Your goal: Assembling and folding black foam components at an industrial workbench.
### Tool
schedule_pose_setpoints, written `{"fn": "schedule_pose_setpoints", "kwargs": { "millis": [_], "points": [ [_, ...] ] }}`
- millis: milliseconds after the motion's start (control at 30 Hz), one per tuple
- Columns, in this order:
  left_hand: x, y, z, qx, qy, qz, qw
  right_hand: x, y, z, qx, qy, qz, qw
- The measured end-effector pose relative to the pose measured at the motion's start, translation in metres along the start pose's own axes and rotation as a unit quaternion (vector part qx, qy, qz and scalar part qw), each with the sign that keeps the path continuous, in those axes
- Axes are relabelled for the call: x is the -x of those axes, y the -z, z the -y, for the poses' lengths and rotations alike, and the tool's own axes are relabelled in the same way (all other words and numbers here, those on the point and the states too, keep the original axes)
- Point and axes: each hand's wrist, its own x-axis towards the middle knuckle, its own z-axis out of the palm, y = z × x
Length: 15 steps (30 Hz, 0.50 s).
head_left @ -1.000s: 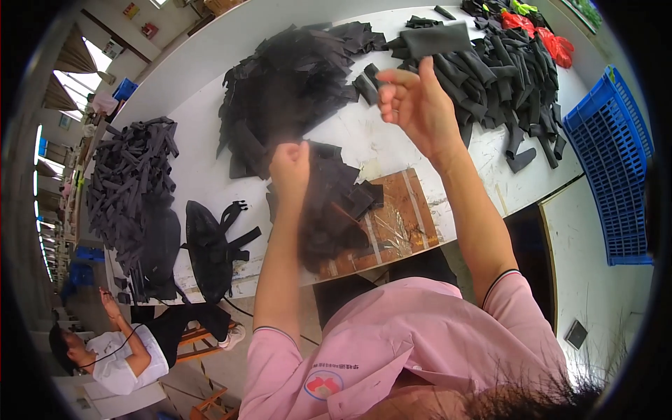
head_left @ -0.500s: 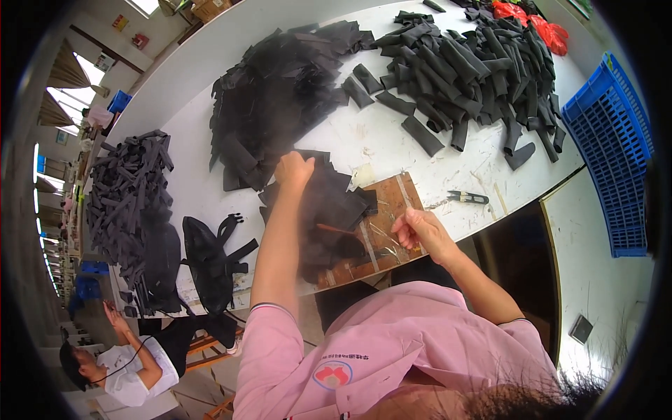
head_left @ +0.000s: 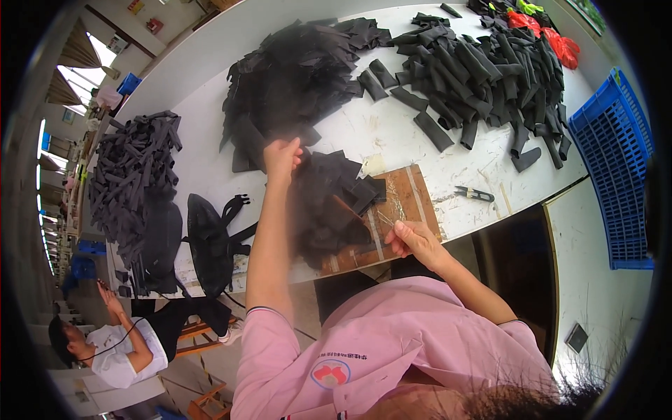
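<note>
My left hand (head_left: 281,155) is closed, fingers curled, at the near edge of a large heap of flat black fabric pieces (head_left: 294,77); whatever it grips is hidden. Below it, a smaller stack of black pieces (head_left: 325,203) lies partly over a brown wooden board (head_left: 409,192) with pale strips across it. My right hand (head_left: 418,245) is closed over the board's near part, thumb against fingers. Thin pale lines run from its fingertips over the board; I cannot make out whether they are a tool or threads. Thread snips (head_left: 474,193) lie right of the board.
Black rolled tubes (head_left: 483,77) are heaped at the far right, narrower ones (head_left: 136,175) at the left. A black strapped pouch (head_left: 206,245) lies near the front edge. A blue crate (head_left: 612,168) stands right, red plastic bags (head_left: 560,47) far right. A person (head_left: 115,343) sits at lower left.
The view has shifted slightly. My left hand has moved left, from the smaller stack to the large heap. My right hand has moved left over the board, and its loosely bent fingers have closed.
</note>
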Motion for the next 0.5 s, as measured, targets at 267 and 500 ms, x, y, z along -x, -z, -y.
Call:
{"fn": "schedule_pose_setpoints", "kwargs": {
  "millis": [267, 500],
  "points": [
    [0.085, 0.039, -0.016, 0.364, -0.025, 0.105, 0.925, 0.000, -0.006, -0.012, 0.014, 0.003, 0.024, 1.000],
    [0.144, 0.069, 0.027, 0.009, 0.126, 0.023, 0.992, 0.002, -0.008, -0.020, 0.022, -0.013, 0.028, 0.999]
  ]
}}
